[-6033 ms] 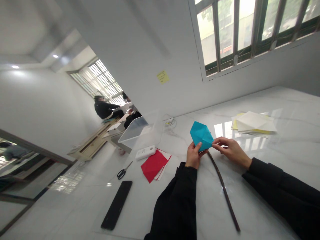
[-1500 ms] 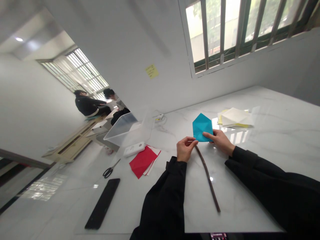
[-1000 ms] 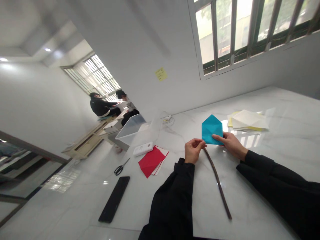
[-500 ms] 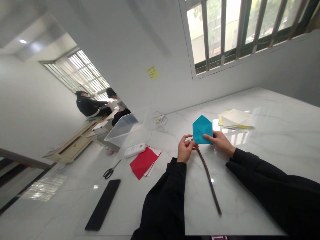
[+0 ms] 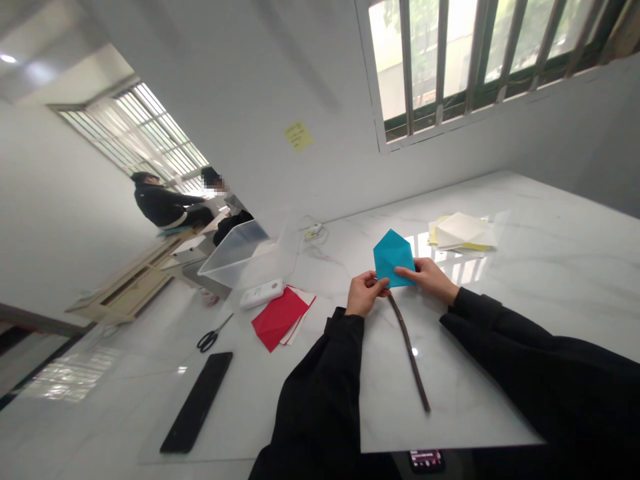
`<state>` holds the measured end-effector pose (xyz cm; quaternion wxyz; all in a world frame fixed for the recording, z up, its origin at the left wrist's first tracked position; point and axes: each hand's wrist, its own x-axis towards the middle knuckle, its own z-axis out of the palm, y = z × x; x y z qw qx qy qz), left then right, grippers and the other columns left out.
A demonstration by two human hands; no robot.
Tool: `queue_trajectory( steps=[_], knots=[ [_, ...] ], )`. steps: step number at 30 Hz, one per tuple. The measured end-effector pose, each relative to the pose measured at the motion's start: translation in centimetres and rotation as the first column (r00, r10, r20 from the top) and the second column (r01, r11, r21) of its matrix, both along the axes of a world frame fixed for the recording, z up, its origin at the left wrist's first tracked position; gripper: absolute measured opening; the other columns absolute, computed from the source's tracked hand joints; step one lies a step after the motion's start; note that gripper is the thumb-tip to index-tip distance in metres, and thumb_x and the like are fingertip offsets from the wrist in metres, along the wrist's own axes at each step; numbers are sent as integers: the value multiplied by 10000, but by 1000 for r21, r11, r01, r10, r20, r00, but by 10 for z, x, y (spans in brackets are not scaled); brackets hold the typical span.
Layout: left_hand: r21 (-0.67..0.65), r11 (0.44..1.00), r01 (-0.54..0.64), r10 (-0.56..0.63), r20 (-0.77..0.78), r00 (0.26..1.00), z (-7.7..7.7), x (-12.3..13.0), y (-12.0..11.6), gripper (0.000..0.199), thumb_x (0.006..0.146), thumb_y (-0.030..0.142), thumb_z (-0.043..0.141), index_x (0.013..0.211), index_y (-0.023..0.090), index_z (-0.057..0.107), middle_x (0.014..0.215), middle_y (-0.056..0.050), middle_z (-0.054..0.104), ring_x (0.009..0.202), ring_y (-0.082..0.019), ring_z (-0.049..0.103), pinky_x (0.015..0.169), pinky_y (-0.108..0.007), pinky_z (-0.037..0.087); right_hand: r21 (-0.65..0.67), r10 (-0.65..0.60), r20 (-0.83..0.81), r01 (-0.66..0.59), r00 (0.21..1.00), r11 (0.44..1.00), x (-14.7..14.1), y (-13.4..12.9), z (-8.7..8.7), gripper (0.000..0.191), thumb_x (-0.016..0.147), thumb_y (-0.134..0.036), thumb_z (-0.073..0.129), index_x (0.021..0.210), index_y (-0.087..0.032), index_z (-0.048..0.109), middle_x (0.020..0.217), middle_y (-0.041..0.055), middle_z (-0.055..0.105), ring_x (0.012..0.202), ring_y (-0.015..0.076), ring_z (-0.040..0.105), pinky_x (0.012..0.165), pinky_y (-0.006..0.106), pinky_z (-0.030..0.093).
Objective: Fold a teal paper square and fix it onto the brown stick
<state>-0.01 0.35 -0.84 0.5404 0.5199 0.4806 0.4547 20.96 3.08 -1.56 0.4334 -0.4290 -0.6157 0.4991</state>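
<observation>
1. I'm watching the left hand closing thumb and fingers on a cyan-blue, five-sided folded paper at seven o'clock; the right hand is pinching it at four.
2. A slender brown wooden stick is slanting below, toward half past five.
3. I'm judging this a steadying step; the next move is seemingly calling for light pinches.

Compared with six seconds ago, the blue paper now has its point at the top and a flat lower edge, replacing a tilted, many-cornered outline. The right hand, no longer pinching a corner tip, lays its thumb over the lower right part. The left hand (its fingers parted half a second ago) now presses its thumb on the lower left corner.
</observation>
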Motion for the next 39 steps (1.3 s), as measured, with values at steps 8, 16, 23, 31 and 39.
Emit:
queue_trajectory(
  steps=[8, 16, 23, 31, 39],
  knots=[
    [-19, 999, 35, -36, -86, 996, 4, -4, -2, 613, 673, 726, 862, 699, 137, 695, 660, -94, 737, 545, -146, 668, 546, -244, 520, -41, -64, -60, 61, 996, 997, 1, 1, -2, 645, 707, -744, 818, 853, -116, 778, 809, 78, 754, 750, 224, 655, 734, 338, 524],
    [49, 999, -10, 20, -199, 980, 1, -4, -7, 646, 729, 792, 768, 670, 152, 701, 593, -62, 690, 490, -133, 615, 506, -246, 482, -71, -31, -63, 27, 998, 997, 3, -3, 2, 649, 681, -757, 838, 826, -128, 779, 824, 99, 763, 746, 237, 674, 704, 341, 547],
    [54, 998, -36, 40, -90, 995, 0, -3, -7, 617, 662, 734, 851, 676, 163, 616, 581, -27, 658, 512, -125, 617, 535, -241, 490, -56, 7, 24, -5, 1000, 998, 2, -6, 1, 670, 659, -794, 823, 706, -133, 722, 684, 80, 689, 628, 199, 581, 567, 316, 451],
    [102, 990, -94, 88, 65, 994, 6, -6, -4, 715, 664, 590, 915, 1208, 193, 676, 1010, -68, 766, 743, -156, 704, 618, -245, 562, -161, 188, -26, -190, 982, 969, 3, -5, 2, 561, 658, -654, 880, 847, -131, 807, 837, 109, 782, 736, 254, 687, 686, 367, 550],
    [188, 965, -183, 177, 51, 983, 11, -10, 2, 448, 677, 496, 895, 925, 165, 723, 937, -56, 736, 715, -134, 648, 649, -262, 564, -160, 227, 4, -223, 974, 962, 4, -2, 2, 478, 683, -592, 872, 821, -140, 797, 812, 89, 778, 709, 221, 676, 672, 334, 539]
  ],
)
